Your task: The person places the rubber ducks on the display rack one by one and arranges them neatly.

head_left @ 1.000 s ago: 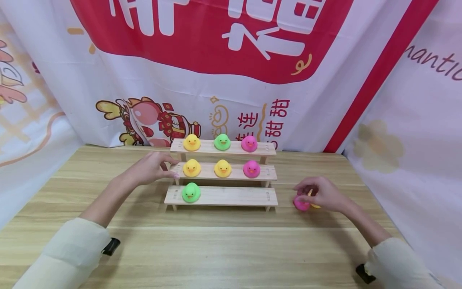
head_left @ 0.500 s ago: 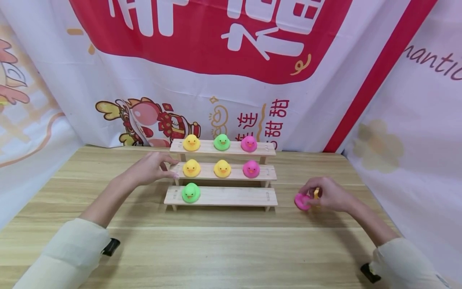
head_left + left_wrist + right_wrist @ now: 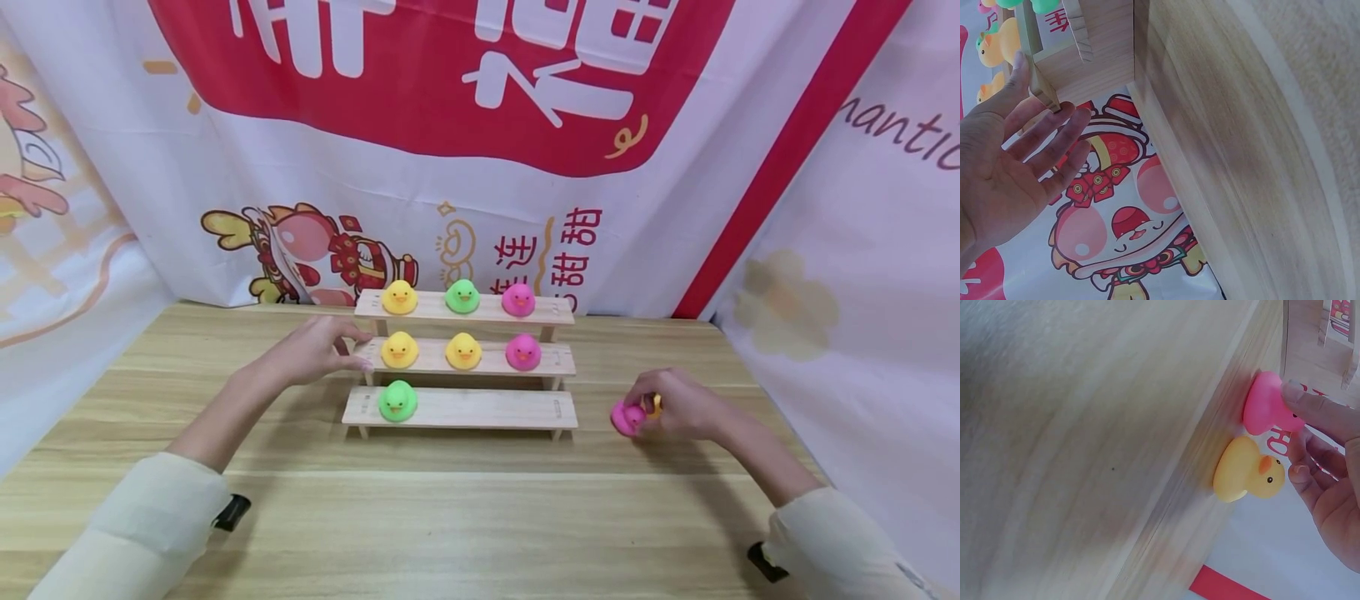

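My left hand [image 3: 318,350] holds the left end of the middle step of a three-step wooden display stand [image 3: 480,406], its thumb on top and fingers at the edge in the left wrist view. To the right of the stand, my right hand [image 3: 678,406] pinches a pink rubber duck [image 3: 624,419] by the head between thumb and fingers. In the right wrist view that pink duck [image 3: 1264,403] is low at the tabletop, and a yellow rubber duck [image 3: 1238,469] sits beside it, apart from the fingers. The head view shows only a bit of this yellow duck behind the hand.
On the top step stand a yellow [image 3: 400,297], a green [image 3: 462,297] and a pink duck [image 3: 518,300]. Two yellow ducks and a pink duck [image 3: 522,352] line the middle step. One green duck [image 3: 397,402] is on the bottom step's left. A printed cloth [image 3: 420,125] hangs behind the table.
My right hand has shifted slightly right and its fingers have closed in on the pink duck, which has turned a little in place. The left hand and the stand have stayed put.
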`<state>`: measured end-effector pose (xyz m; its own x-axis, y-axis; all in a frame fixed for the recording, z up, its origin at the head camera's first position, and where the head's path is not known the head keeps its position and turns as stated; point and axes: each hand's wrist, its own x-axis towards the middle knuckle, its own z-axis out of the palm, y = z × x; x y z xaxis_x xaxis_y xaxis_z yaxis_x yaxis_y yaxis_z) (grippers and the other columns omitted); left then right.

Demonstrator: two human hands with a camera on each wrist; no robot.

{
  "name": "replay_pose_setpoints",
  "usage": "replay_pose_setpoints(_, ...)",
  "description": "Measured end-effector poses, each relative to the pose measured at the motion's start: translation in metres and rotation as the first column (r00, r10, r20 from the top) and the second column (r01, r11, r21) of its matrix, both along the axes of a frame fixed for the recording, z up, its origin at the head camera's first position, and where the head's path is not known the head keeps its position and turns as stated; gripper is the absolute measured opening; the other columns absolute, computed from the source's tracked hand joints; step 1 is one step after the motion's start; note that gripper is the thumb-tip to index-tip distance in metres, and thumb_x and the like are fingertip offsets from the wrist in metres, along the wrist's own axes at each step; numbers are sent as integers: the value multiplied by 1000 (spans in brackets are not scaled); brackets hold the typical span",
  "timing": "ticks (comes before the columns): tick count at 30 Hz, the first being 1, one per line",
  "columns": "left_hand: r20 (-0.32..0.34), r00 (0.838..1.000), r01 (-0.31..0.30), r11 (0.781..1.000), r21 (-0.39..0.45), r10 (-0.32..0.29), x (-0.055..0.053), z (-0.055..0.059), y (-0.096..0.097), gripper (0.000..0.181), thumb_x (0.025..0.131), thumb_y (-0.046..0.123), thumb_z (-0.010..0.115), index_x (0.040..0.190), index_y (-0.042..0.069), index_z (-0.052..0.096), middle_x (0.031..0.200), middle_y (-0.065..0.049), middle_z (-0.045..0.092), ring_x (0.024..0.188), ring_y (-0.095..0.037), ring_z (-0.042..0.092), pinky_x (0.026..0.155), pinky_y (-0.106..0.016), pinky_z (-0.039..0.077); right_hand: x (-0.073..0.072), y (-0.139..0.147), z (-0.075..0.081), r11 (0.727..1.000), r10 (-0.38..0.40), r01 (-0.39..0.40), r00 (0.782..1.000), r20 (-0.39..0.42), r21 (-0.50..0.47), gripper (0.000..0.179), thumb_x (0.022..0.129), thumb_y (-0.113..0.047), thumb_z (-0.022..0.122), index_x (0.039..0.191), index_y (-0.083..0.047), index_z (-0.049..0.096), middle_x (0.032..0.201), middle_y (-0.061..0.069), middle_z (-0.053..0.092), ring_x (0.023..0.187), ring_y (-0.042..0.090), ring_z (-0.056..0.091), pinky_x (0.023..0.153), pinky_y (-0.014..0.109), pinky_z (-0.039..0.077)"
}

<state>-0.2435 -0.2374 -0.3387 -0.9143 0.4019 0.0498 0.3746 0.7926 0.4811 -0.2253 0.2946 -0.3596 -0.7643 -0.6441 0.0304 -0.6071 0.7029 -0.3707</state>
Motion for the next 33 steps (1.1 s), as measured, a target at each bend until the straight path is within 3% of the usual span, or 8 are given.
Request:
replay_pose_setpoints(16,-2,1000,-9,1000,-13,9,1,-1,1,54,88,30,84,127,-5,70,125,-25,70,94,-27,67,87,-47,58,-1,-17,6,999,-1,-1,1000,-26,-52,23,78,-3,87,98,-9,79,85,-9,66,78,10,57,67,32,52)
replay_pose_setpoints(25,1,1000,-5,1000,-5,5,2,1,2,54,87,28,85,126,-6,70,122,-24,71,83,-19,65,77,-38,58,2,-33,15,995,-13,12,1000,-19,-96,20,81,-10,87,99,-14,79,86,-10,64,80,17,58,64,26,48)
replay_pose_setpoints(33,9,1000,2,1000,2,-2,3,2,1,56,88,30,84,127,-6,70,119,-23,72,82,-19,67,76,-38,59,3,-44,19,989,9,-21,997,-79,-147,19,82,-13,87,99,-15,79,90,-10,68,81,13,59,65,33,53)
